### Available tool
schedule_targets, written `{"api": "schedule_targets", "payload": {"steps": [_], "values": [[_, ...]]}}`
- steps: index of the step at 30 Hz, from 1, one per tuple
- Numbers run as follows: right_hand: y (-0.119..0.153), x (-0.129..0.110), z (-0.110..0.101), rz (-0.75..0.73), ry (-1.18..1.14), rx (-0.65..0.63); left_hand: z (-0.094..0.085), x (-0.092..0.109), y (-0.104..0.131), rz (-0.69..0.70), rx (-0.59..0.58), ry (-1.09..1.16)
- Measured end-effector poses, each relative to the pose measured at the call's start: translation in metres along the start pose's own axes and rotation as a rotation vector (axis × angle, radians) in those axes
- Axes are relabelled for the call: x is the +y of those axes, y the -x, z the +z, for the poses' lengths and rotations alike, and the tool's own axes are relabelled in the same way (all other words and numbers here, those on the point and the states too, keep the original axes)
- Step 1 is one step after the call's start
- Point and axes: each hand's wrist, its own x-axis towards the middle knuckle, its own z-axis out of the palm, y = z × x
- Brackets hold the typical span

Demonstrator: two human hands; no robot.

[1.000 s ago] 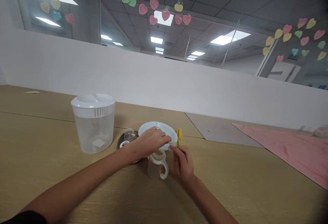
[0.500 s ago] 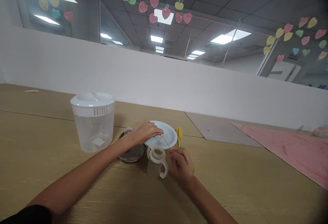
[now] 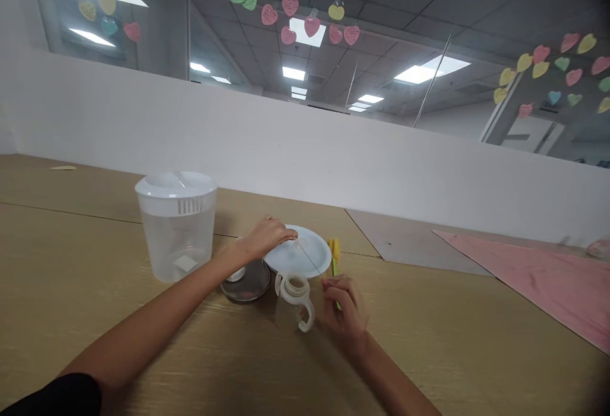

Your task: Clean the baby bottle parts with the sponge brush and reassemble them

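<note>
A thin, pale, string-like strand [image 3: 311, 261] runs taut between my hands. My left hand [image 3: 267, 238] pinches its upper end above the light blue plate [image 3: 317, 248]. My right hand [image 3: 347, 308] has the lower end between thumb and fingers, just right of a clear bottle [image 3: 287, 314]. That bottle stands upright without a cap, and its white collar carries a curved handle [image 3: 307, 315]. Left of the bottle, beneath my left wrist, lies a round grey metal dish [image 3: 250, 284] with a whitish item on it, partly covered by my forearm.
A translucent bucket [image 3: 176, 232] with a white lid stands at left. Behind my right hand lies a yellow-and-green item [image 3: 336, 249], partly hidden. A pink cloth [image 3: 538, 282] spreads at the right. The white wall [image 3: 267, 140] bounds the table's far side.
My hands have moved apart, the left one up and left, the right one slightly right. A longer length of the strand shows between them.
</note>
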Motion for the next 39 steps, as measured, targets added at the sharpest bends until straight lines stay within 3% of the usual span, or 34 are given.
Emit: {"api": "schedule_targets", "payload": {"steps": [6,14,26,29,34,36,39], "values": [[-0.006,-0.004,0.001,0.034,0.047,0.094,-0.002,0.002,-0.001,-0.009,0.008,-0.046],[-0.008,-0.005,0.000,0.044,0.042,0.074,-0.012,0.005,0.000,-0.059,-0.044,-0.057],[-0.022,-0.005,-0.007,0.043,0.091,0.134,0.011,-0.012,0.002,-0.130,-0.126,-0.012],[-0.014,0.005,-0.004,0.103,0.148,0.119,0.019,-0.004,0.001,-0.121,-0.141,0.073],[0.011,0.023,0.001,0.288,0.164,-0.015,0.024,0.006,0.001,-0.079,-0.203,0.299],[0.019,0.029,0.003,0.362,0.164,-0.057,0.017,0.006,0.001,-0.107,-0.183,0.426],[0.028,0.033,0.006,0.452,0.148,-0.113,-0.006,0.006,0.002,-0.160,-0.063,0.688]]}}
